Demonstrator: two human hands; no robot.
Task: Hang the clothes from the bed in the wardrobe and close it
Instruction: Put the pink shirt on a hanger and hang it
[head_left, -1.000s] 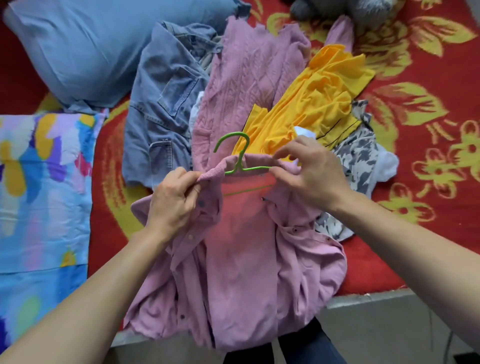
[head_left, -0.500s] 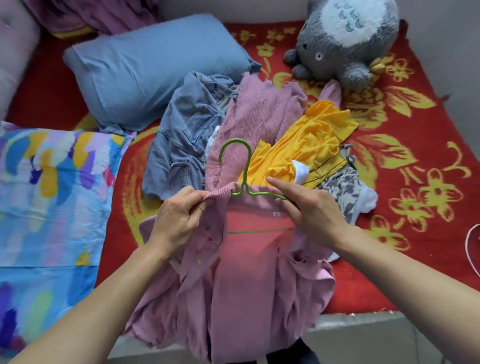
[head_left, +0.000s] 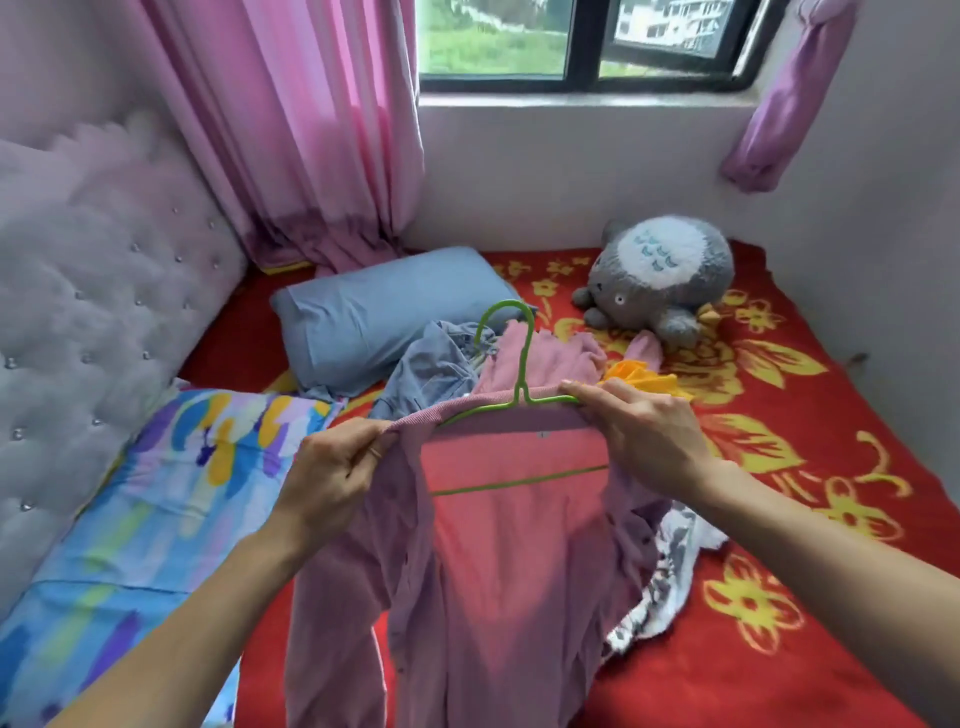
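A pink shirt (head_left: 498, 571) hangs on a green hanger (head_left: 519, 364), lifted above the bed. My left hand (head_left: 332, 473) pinches the shirt's left shoulder at the collar. My right hand (head_left: 644, 436) grips the right shoulder together with the hanger's arm. Behind the shirt, a pile lies on the red flowered bedspread (head_left: 779, 597): a denim garment (head_left: 431, 369), a pink knit sweater (head_left: 550, 358), a yellow garment (head_left: 644, 382) and a grey-and-white patterned one (head_left: 660, 577). No wardrobe is in view.
A blue pillow (head_left: 384, 312) and a grey plush toy (head_left: 660, 275) lie at the back of the bed. A colourful quilt (head_left: 130, 509) covers the left side, beside a padded headboard (head_left: 93, 322). Pink curtains (head_left: 311, 130) and a window (head_left: 582, 41) stand behind.
Both hands have raised the shirt and hanger off the clothes pile. The view has tilted up, showing the window, the curtains and the headboard.
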